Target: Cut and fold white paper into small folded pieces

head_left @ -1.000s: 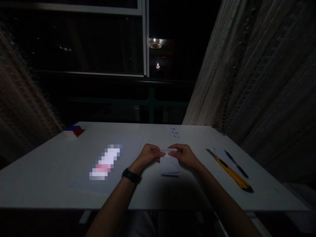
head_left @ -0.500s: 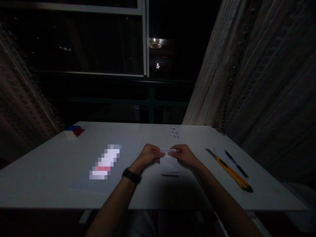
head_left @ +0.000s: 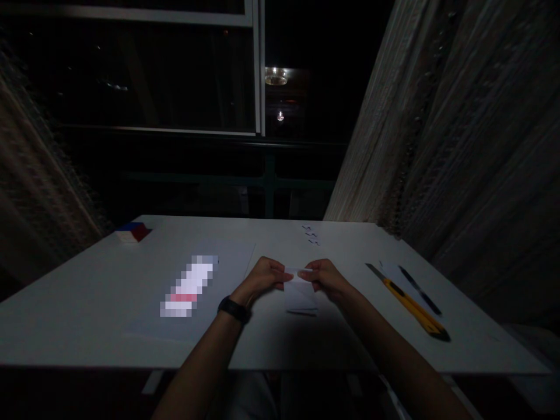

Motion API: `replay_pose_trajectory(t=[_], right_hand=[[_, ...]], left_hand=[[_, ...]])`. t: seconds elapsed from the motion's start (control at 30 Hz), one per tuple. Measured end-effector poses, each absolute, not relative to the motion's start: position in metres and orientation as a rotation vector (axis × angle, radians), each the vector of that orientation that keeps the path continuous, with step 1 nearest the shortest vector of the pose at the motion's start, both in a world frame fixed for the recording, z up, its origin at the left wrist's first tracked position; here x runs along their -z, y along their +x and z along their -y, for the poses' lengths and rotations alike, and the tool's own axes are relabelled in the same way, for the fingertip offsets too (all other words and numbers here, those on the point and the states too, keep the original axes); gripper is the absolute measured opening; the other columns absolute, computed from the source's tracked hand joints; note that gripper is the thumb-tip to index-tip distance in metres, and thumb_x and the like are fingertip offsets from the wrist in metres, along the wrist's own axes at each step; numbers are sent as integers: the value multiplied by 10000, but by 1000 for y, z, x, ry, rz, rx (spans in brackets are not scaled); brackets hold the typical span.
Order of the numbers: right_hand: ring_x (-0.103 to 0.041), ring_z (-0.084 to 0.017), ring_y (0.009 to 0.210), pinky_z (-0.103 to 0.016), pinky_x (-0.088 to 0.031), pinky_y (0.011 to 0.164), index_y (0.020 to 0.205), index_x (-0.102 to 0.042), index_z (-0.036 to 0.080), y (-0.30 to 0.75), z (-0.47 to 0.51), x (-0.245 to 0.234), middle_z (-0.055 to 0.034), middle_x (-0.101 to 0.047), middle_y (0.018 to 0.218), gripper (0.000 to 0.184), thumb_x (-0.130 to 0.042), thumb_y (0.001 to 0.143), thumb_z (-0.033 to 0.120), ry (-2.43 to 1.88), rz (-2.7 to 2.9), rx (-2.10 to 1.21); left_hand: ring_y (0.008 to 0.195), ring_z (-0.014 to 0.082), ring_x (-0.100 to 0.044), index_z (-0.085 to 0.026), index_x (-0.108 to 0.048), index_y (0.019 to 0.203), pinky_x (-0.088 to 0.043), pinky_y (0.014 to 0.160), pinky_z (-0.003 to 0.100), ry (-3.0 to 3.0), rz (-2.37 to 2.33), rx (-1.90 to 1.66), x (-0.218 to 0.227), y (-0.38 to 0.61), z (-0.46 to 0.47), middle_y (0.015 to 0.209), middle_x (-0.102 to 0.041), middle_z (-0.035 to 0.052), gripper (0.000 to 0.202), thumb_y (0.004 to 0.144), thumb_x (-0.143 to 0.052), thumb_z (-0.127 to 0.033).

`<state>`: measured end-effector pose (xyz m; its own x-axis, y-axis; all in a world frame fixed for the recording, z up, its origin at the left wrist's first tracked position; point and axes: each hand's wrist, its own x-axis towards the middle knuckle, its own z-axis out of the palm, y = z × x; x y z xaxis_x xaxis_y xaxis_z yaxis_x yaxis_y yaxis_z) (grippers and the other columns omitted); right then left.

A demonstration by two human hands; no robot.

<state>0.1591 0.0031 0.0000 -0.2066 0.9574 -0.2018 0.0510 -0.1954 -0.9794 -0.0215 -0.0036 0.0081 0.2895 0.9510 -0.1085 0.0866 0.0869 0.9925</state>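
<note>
A folded white piece of paper (head_left: 300, 298) is held above the front middle of the white table, its layers showing at the near edge. My left hand (head_left: 266, 275), with a dark watch on the wrist, pinches its upper left corner between thumb and fingers. At the upper right corner, my right hand (head_left: 324, 276) grips it the same way. Both thumbs lie on top and point toward each other. The fingertips beneath the paper are partly hidden.
Right of my hands lie a yellow utility knife (head_left: 413, 309), blade out, and a dark pen (head_left: 420, 290) on a paper strip. Small marked paper pieces (head_left: 311, 235) lie behind. To the left, a blurred-out bright object rests on a paper sheet (head_left: 231, 280); a Rubik's-type cube (head_left: 132, 232) sits farther back.
Both hands still pinch the paper. My right hand and the paper's top edge have come slightly nearer to me; little else differs.
</note>
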Motion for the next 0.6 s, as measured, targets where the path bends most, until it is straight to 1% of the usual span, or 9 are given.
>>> replay_pose_trajectory(t=[0.2, 0.27, 0.33, 0.4, 0.5, 0.6], right_hand=[[-459, -80, 366, -199, -336, 370, 510, -558, 120, 161, -6, 3, 21, -518, 419, 293, -784, 417, 282, -1263, 1203, -1608], [-496, -90, 410, -205, -368, 403, 552, -588, 116, 161, -7, 5, 11, -555, 469, 294, -787, 423, 289, -1241, 1214, -1610], [-509, -92, 438, -206, -374, 423, 596, -617, 116, 159, -6, 7, 6, -578, 503, 301, -786, 433, 305, -1234, 1237, -1585], [-484, -83, 418, -200, -342, 405, 581, -618, 117, 156, -5, 7, 11, -567, 475, 305, -786, 428, 320, -1258, 1240, -1544], [-405, -61, 355, -198, -255, 361, 501, -580, 121, 152, -4, 6, 32, -502, 393, 314, -789, 402, 333, -1300, 1205, -1478], [-364, -53, 332, -205, -189, 346, 497, -578, 124, 151, -3, 4, 39, -475, 375, 318, -782, 413, 353, -1265, 1196, -1473]], left_hand=[[448, 91, -515, -123, -474, 499, -417, 429, 203, 1214, -1066, -905, 0, -22, 0, 470, -505, -24, 394, 430, -816, -305], [455, 95, -523, -124, -467, 497, -431, 439, 211, 1201, -1074, -916, 0, -21, 1, 469, -506, -23, 397, 424, -820, -289], [436, 86, -510, -126, -455, 480, -431, 436, 209, 1219, -1071, -908, 0, -20, 2, 452, -498, -28, 395, 434, -816, -278], [415, 77, -496, -128, -452, 474, -418, 421, 200, 1236, -1063, -893, -2, -19, 3, 440, -496, -33, 382, 455, -807, -268], [409, 76, -497, -132, -447, 478, -406, 411, 193, 1218, -1051, -895, -3, -18, 5, 436, -501, -36, 370, 473, -797, -251], [420, 80, -508, -132, -445, 486, -415, 423, 196, 1189, -1043, -908, -3, -17, 5, 445, -508, -33, 375, 474, -800, -252]])
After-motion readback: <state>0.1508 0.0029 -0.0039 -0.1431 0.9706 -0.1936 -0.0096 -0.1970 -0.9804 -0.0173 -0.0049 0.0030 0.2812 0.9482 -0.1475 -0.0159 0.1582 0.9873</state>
